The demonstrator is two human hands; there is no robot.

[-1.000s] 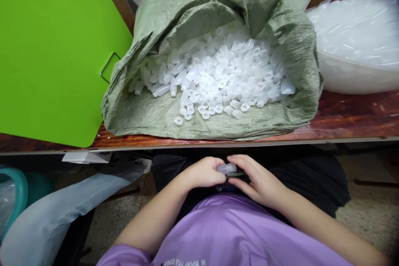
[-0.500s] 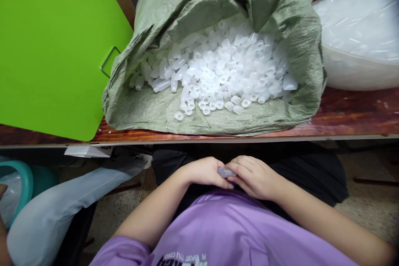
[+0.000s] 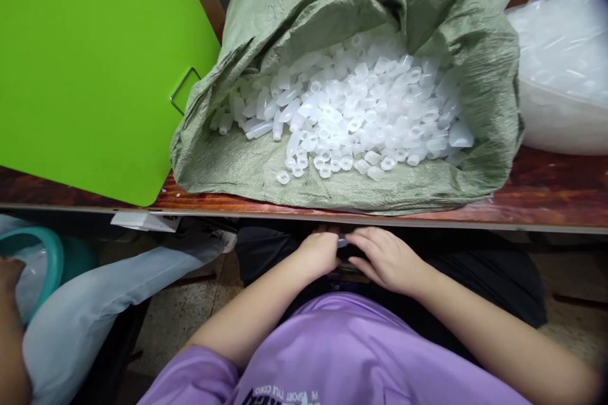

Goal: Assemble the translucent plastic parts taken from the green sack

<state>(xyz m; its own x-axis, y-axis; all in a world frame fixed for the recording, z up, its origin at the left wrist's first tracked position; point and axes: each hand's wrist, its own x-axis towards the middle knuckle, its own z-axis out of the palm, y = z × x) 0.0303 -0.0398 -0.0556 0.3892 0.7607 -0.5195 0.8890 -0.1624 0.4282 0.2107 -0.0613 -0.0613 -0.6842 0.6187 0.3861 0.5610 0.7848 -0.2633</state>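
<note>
My left hand (image 3: 319,254) is closed, low in front of my lap just below the table edge. A small translucent plastic piece (image 3: 342,241) shows at its fingertips, mostly hidden by the fingers. Beside it, my right hand (image 3: 387,261) has its fingers stretched toward the piece, with the thumb apart from them. Its fingertips reach the piece's right end; whether they touch it I cannot tell. Beyond the table edge lies a green woven sack (image 3: 228,171) on its side. Its mouth faces me, showing many short, white translucent plastic tube pieces (image 3: 351,120).
A bright green board (image 3: 95,63) with a metal handle (image 3: 183,90) stands at the left. On the right, a pale container (image 3: 565,114) is heaped with translucent pieces. At lower left, another person's hand (image 3: 9,275) is at a teal bucket (image 3: 56,259); their leg (image 3: 90,304) reaches toward me.
Both my hands have moved forward, closer to the table edge, with the plastic piece. My right fingers have spread more from the thumb. The view has shifted slightly.
</note>
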